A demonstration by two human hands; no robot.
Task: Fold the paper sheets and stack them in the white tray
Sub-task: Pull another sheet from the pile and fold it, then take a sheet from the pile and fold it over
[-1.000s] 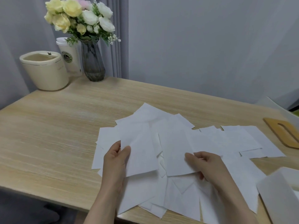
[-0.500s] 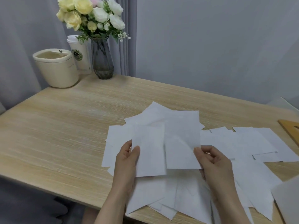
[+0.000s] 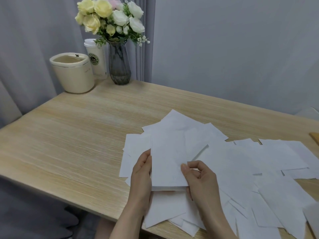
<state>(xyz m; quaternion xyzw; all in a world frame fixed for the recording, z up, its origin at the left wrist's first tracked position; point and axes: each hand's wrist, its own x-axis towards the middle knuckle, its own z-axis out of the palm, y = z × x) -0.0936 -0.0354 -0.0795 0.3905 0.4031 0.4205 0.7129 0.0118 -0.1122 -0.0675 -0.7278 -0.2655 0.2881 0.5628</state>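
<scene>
Both hands are on one folded white paper sheet (image 3: pixel 168 163), lifted just above the scattered pile of white paper sheets (image 3: pixel 241 169) on the light wooden worktop (image 3: pixel 69 135): left hand (image 3: pixel 141 176) grips its left edge, right hand (image 3: pixel 198 178) pinches its right edge, thumb on top.

- Two hands hold one folded paper sheet (image 3: pixel 168 163) over a messy pile of white paper sheets (image 3: pixel 250 169) on a wooden table (image 3: pixel 69 135).
- The left hand (image 3: pixel 141 176) holds its left edge.
- The right hand (image 3: pixel 200 180) pinches its right edge.
- A vase of flowers (image 3: pixel 119 64), a paper cup (image 3: pixel 96 59) and a cream pot (image 3: pixel 73 73) stand at the far corner.
</scene>
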